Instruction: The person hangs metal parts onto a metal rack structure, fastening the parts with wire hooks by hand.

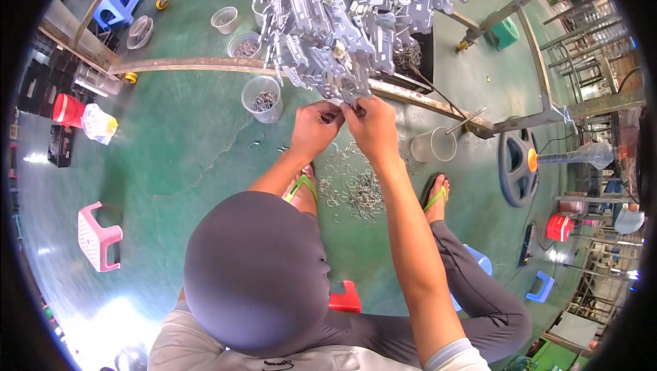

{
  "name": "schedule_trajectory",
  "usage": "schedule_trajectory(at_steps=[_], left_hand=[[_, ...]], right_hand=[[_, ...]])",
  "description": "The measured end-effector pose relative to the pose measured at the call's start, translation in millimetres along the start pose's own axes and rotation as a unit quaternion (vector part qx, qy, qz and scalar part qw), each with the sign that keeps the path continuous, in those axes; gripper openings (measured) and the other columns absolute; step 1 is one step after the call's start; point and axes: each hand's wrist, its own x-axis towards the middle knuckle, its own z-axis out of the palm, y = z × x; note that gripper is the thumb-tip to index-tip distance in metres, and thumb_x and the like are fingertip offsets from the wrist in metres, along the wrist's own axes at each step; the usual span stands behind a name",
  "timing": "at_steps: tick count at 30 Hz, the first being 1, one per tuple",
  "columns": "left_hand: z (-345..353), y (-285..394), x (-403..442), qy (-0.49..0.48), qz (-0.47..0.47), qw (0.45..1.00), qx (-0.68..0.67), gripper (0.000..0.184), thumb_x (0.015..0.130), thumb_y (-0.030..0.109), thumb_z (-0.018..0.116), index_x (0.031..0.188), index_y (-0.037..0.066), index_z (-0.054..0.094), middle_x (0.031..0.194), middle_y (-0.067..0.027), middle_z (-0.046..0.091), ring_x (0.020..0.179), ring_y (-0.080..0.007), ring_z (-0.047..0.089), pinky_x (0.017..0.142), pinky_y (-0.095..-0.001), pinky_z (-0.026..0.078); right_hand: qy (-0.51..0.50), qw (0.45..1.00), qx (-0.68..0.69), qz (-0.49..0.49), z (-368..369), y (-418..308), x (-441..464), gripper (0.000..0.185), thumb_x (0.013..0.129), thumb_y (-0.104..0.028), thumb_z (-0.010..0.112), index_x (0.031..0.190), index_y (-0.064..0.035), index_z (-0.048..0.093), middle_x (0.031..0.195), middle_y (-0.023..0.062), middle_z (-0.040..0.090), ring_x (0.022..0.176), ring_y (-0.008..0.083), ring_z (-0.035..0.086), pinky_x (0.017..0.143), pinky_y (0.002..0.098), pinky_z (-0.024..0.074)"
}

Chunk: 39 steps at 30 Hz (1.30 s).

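Observation:
A thick cluster of silvery stamped metal brackets hangs in front of me at the top of the view. My right hand is closed at the cluster's lower tip, its thumb and fingers pinching the end of a bracket. Just beside it, my left hand has its fingers curled together, the fingertips meeting near the right hand's. Whatever lies between the left fingertips is hidden. Below both hands, many loose bent metal hooks are scattered and heaped on the green floor between my feet.
A clear tub of metal pieces stands left of my hands; a clear bucket with a rod is on the right. A rusty frame rail crosses ahead. A black wheel-shaped fan base, pink stool and red stool stand around.

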Motion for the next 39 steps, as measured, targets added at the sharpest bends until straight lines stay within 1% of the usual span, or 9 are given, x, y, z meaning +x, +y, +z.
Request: schedule_trajectory(at_steps=[6, 9, 10, 12, 15, 18, 24, 31, 39], left_hand=[[5, -3, 4, 0.017, -0.025, 0.999, -0.015, 0.014, 0.086, 0.01, 0.077, 0.089, -0.004, 0.078, 0.08, -0.0138, 0.076, 0.067, -0.02, 0.074, 0.065, -0.0318, 0.058], [2, -13, 6, -0.057, -0.123, 0.99, -0.042, 0.024, 0.091, 0.016, 0.073, 0.106, -0.003, 0.075, 0.09, -0.0114, 0.076, 0.071, -0.0211, 0.074, 0.067, -0.0327, 0.059], [0, -16, 8, -0.052, -0.203, 0.963, -0.172, 0.028, 0.094, 0.018, 0.071, 0.112, -0.002, 0.071, 0.095, -0.0106, 0.074, 0.077, -0.0219, 0.073, 0.07, -0.0337, 0.059], [-5, -22, 12, -0.038, -0.346, 0.84, -0.416, 0.035, 0.098, 0.022, 0.066, 0.124, -0.001, 0.064, 0.105, -0.0091, 0.071, 0.088, -0.0234, 0.072, 0.078, -0.0355, 0.058], [-6, -33, 23, -0.025, -0.249, 0.785, -0.566, 0.036, 0.102, 0.025, 0.059, 0.131, 0.003, 0.054, 0.114, -0.0097, 0.064, 0.106, -0.0267, 0.067, 0.091, -0.04, 0.055], [-6, -43, 39, -0.06, -0.262, 0.776, -0.57, 0.03, 0.104, 0.027, 0.06, 0.122, 0.004, 0.059, 0.112, -0.0101, 0.065, 0.112, -0.0264, 0.064, 0.098, -0.0421, 0.052], [4, -42, 41, -0.071, -0.272, 0.809, -0.516, 0.028, 0.108, 0.022, 0.055, 0.12, -0.002, 0.063, 0.118, -0.0136, 0.067, 0.108, -0.0254, 0.067, 0.099, -0.0412, 0.055], [12, -37, 41, -0.067, -0.291, 0.825, -0.48, 0.026, 0.108, 0.015, 0.054, 0.12, -0.006, 0.063, 0.115, -0.0148, 0.07, 0.105, -0.0253, 0.07, 0.097, -0.0399, 0.059], [19, -47, 40, -0.046, -0.253, 0.826, -0.501, 0.024, 0.104, 0.012, 0.059, 0.115, -0.008, 0.066, 0.11, -0.0167, 0.073, 0.095, -0.0249, 0.073, 0.089, -0.0361, 0.062]], right_hand=[[-0.033, 0.999, -0.018, 0.028, 1, 2, 8, 0.021, 0.086, -0.013, 0.074, 0.078, 0.0053, 0.067, 0.077, 0.0252, 0.064, 0.074, 0.046, 0.064, 0.067, 0.0522, 0.0497], [-0.026, 0.999, -0.028, 0.035, 2, -2, 11, 0.021, 0.086, -0.012, 0.074, 0.08, 0.0059, 0.066, 0.075, 0.0252, 0.063, 0.074, 0.0469, 0.063, 0.068, 0.0528, 0.0498], [-0.017, 0.999, -0.03, 0.028, 3, -2, 11, 0.02, 0.086, -0.012, 0.073, 0.08, 0.006, 0.066, 0.075, 0.025, 0.064, 0.074, 0.0469, 0.063, 0.068, 0.0527, 0.05], [0.001, 0.999, -0.034, 0.016, 6, 0, 10, 0.019, 0.086, -0.011, 0.073, 0.08, 0.0061, 0.066, 0.075, 0.0247, 0.064, 0.073, 0.047, 0.064, 0.069, 0.0526, 0.0504], [0.015, 0.999, -0.029, 0.027, 9, 3, 11, 0.019, 0.086, -0.01, 0.072, 0.08, 0.0061, 0.066, 0.077, 0.0249, 0.066, 0.073, 0.0457, 0.066, 0.067, 0.0499, 0.0518], [0.016, 0.999, 0.002, 0.046, 7, 3, 13, 0.019, 0.085, -0.01, 0.073, 0.078, 0.0055, 0.065, 0.078, 0.0252, 0.067, 0.072, 0.044, 0.067, 0.065, 0.0467, 0.0522], [0.039, 0.997, -0.006, 0.071, 12, 17, 10, 0.02, 0.085, -0.012, 0.075, 0.078, 0.0041, 0.067, 0.07, 0.0239, 0.065, 0.067, 0.042, 0.067, 0.062, 0.0459, 0.0505], [0.011, 0.995, -0.006, 0.101, 0, 11, 9, 0.017, 0.09, -0.009, 0.071, 0.08, 0.0043, 0.07, 0.067, 0.0172, 0.072, 0.064, 0.031, 0.074, 0.065, 0.0397, 0.0561], [-0.005, 0.995, -0.033, 0.096, -4, 8, 10, 0.014, 0.091, -0.007, 0.068, 0.083, 0.0048, 0.071, 0.069, 0.0183, 0.072, 0.066, 0.031, 0.075, 0.067, 0.0402, 0.0568]])
